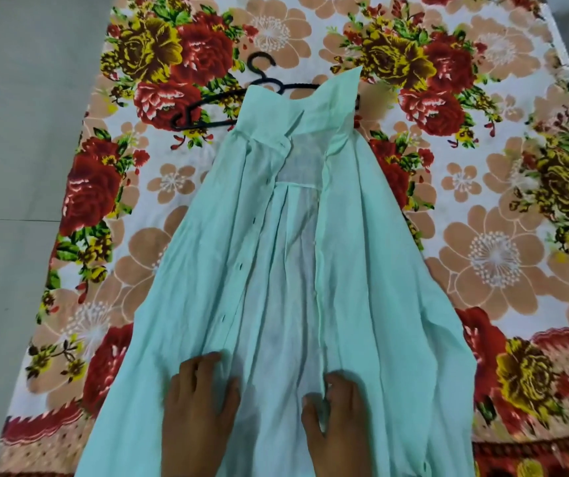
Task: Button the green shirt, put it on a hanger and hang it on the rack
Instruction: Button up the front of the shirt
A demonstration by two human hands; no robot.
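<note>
A pale green shirt lies spread lengthwise on a flowered bed, collar at the far end, front unbuttoned and parted. Its left placket with dark buttonholes runs down the middle left. My left hand grips the hem end of that buttonhole edge, fingers curled into the cloth. My right hand pinches the opposite front edge near the hem, thumb over the fold. A black hanger lies flat beyond the collar, its right half hidden under the shirt.
The flowered bedsheet covers the bed across the whole view. A grey tiled floor lies along the bed's left side. Another strip of floor shows at the top right corner.
</note>
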